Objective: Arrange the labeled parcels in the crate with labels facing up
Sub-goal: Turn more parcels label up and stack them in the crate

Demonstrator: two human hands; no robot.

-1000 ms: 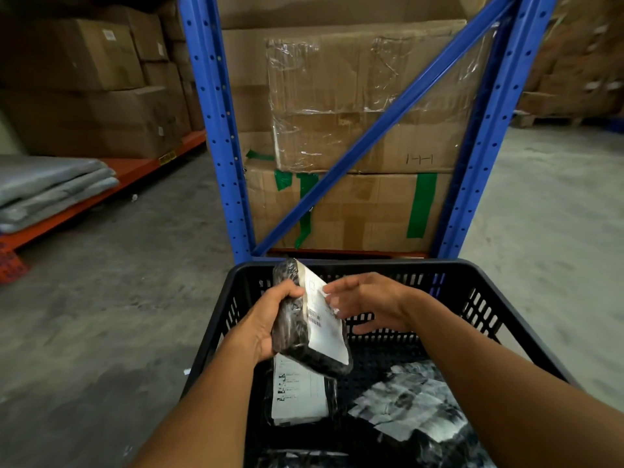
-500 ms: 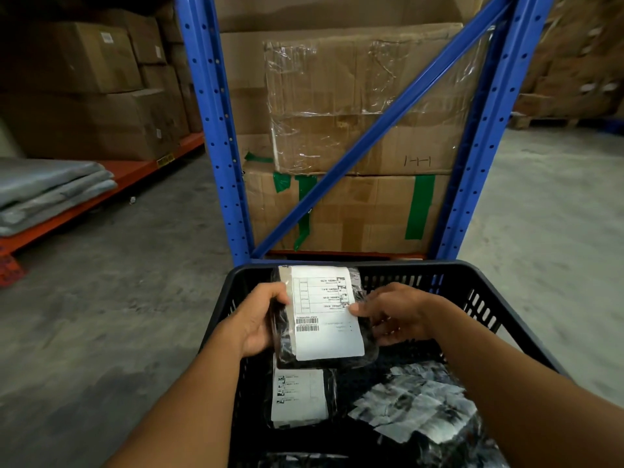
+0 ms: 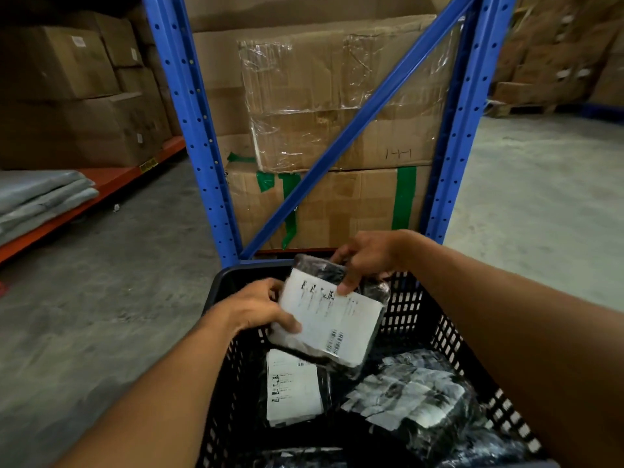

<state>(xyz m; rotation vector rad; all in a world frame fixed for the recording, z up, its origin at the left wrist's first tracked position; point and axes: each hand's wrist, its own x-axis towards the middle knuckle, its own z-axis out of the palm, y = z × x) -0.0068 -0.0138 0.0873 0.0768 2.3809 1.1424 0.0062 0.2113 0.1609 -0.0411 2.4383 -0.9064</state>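
A black plastic parcel (image 3: 332,319) with a white label facing up is held over the far left part of the black crate (image 3: 435,336). My left hand (image 3: 256,309) grips its near left edge, thumb on the label. My right hand (image 3: 364,261) grips its far edge from above. Below it in the crate lies a second black parcel (image 3: 293,388), label up. To the right sits a black parcel (image 3: 415,396) covered in crumpled pale tape. More dark parcels lie at the crate's near end, mostly cut off.
A blue steel rack (image 3: 189,130) with a diagonal brace stands just behind the crate, holding stacked cardboard boxes (image 3: 337,106). An orange shelf (image 3: 101,187) with grey folded bags (image 3: 37,197) runs at left. Concrete floor lies on both sides.
The held parcel was turned from edge-on to label up, then rotated so its barcode points toward me. My right hand moved from its right side to its far edge.
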